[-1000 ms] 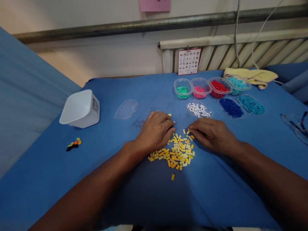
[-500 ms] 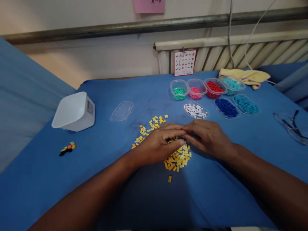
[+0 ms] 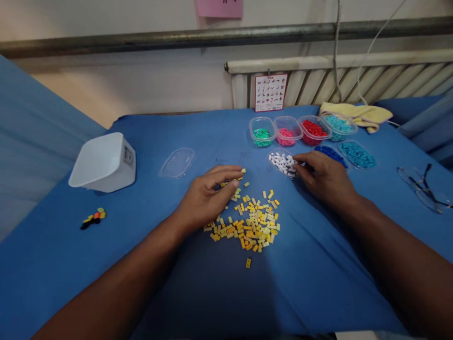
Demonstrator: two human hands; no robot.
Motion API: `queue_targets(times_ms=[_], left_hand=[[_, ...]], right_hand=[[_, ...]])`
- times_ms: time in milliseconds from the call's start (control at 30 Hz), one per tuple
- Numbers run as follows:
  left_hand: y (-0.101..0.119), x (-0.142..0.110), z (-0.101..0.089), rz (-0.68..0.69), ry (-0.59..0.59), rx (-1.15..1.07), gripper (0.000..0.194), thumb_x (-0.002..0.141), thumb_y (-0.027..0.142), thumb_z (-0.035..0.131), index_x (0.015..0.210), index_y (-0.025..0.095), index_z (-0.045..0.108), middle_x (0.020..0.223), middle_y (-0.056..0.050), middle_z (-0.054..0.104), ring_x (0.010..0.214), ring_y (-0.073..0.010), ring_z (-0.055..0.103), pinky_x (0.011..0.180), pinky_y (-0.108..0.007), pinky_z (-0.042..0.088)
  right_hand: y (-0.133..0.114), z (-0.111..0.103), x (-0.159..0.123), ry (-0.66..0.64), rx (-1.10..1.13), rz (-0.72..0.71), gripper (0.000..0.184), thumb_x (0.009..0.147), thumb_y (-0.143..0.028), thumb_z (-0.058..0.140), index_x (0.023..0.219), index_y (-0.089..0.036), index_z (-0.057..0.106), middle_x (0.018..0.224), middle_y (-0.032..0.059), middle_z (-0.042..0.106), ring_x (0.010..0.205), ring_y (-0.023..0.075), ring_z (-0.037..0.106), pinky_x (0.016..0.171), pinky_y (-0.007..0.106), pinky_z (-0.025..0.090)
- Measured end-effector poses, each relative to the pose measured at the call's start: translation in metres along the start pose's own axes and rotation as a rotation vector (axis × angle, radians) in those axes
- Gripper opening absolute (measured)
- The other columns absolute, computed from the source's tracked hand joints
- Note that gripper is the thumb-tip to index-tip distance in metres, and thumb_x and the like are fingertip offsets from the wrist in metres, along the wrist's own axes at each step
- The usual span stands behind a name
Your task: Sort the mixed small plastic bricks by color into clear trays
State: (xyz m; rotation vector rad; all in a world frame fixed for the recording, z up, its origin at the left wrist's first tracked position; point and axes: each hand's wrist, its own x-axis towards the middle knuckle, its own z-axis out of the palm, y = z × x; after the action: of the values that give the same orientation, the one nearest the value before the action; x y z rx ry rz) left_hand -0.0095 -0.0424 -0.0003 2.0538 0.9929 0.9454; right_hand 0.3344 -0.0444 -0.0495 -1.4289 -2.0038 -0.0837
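Small yellow building bricks (image 3: 253, 224) lie in a loose heap on the blue cloth. My left hand (image 3: 208, 196) is spread with bent fingers over the heap's upper left part, hiding some bricks under it. My right hand (image 3: 323, 177) is at the right edge of a clear shallow tray of white bricks (image 3: 281, 161). Its thumb and forefinger are drawn together there; whatever lies between them is too small to make out. A single yellow brick (image 3: 248, 263) lies apart, below the heap.
Clear tubs hold green bricks (image 3: 262, 137), pink bricks (image 3: 286, 137), red bricks (image 3: 313, 128) and turquoise bricks (image 3: 338, 123). Shallow trays of blue bricks (image 3: 331, 153) and teal bricks (image 3: 357, 155) sit nearer. A white bin (image 3: 102, 163), clear lid (image 3: 177, 163), small brick assembly (image 3: 94, 218) and glasses (image 3: 423, 186) also lie around.
My hands have parted from above the yellow heap. The left has moved left; the right has gone up and right to the white bricks. More of the heap now shows.
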Motion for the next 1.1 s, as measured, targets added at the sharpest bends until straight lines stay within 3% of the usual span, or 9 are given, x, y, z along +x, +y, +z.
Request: queue_targets(times_ms=[100,233,467,633,867,967,1100], left_hand=[[-0.006,0.001,-0.012,-0.006,0.066,0.038,0.025,0.105,0.042,0.078,0.121,0.025,0.088,0.135,-0.01,0.083,0.13,-0.0283,0.078,0.12,-0.048,0.06],[-0.009,0.001,-0.022,0.007,0.103,0.078,0.024,0.105,0.042,0.077,0.12,0.025,0.088,0.135,-0.009,0.083,0.128,-0.0278,0.078,0.12,-0.049,0.059],[-0.009,0.002,-0.035,-0.047,0.138,0.12,0.03,0.105,0.049,0.076,0.118,0.024,0.087,0.134,-0.009,0.083,0.128,-0.0284,0.077,0.122,-0.051,0.058],[-0.015,0.002,-0.05,-0.083,0.051,0.201,0.035,0.104,0.054,0.074,0.116,0.024,0.086,0.132,-0.01,0.084,0.127,-0.0293,0.078,0.117,-0.049,0.061],[-0.016,0.0,-0.056,-0.051,-0.154,0.384,0.031,0.107,0.043,0.063,0.117,0.022,0.084,0.124,-0.009,0.083,0.115,-0.026,0.078,0.108,-0.042,0.061],[-0.018,0.0,-0.055,-0.022,-0.222,0.485,0.034,0.109,0.04,0.059,0.123,0.02,0.082,0.13,-0.011,0.082,0.123,-0.0279,0.076,0.111,-0.045,0.06],[-0.031,-0.002,-0.05,0.028,-0.208,0.565,0.05,0.113,0.049,0.056,0.143,0.015,0.076,0.153,-0.017,0.073,0.145,-0.0339,0.067,0.127,-0.055,0.051]], right_hand=[[0.011,-0.002,0.001,0.037,0.01,0.043,0.028,0.106,-0.031,0.065,0.127,-0.02,0.08,0.109,0.0127,0.084,0.084,0.0276,0.077,0.08,0.044,0.063],[0.015,-0.006,-0.003,0.078,0.018,0.106,0.031,0.106,-0.036,0.064,0.127,-0.019,0.08,0.112,0.0146,0.084,0.09,0.031,0.079,0.085,0.049,0.065],[0.004,0.006,-0.01,-0.085,-0.003,0.114,0.065,0.105,-0.061,0.069,0.152,-0.015,0.069,0.146,0.0228,0.076,0.131,0.0444,0.074,0.11,0.064,0.062],[-0.001,0.019,-0.008,-0.123,-0.016,0.071,0.076,0.102,-0.066,0.07,0.156,-0.014,0.065,0.15,0.0251,0.074,0.135,0.047,0.072,0.113,0.067,0.06],[-0.008,0.013,-0.006,-0.176,-0.126,0.194,0.08,0.103,-0.062,0.066,0.16,-0.007,0.06,0.15,0.0296,0.072,0.136,0.05,0.071,0.113,0.066,0.059],[-0.013,0.008,-0.008,-0.145,-0.19,0.235,0.084,0.103,-0.063,0.066,0.163,-0.006,0.056,0.149,0.0316,0.072,0.13,0.0525,0.072,0.108,0.068,0.061],[-0.017,0.006,-0.013,-0.118,-0.209,0.194,0.084,0.104,-0.068,0.064,0.163,-0.01,0.055,0.148,0.0316,0.072,0.126,0.0543,0.073,0.103,0.072,0.061]])
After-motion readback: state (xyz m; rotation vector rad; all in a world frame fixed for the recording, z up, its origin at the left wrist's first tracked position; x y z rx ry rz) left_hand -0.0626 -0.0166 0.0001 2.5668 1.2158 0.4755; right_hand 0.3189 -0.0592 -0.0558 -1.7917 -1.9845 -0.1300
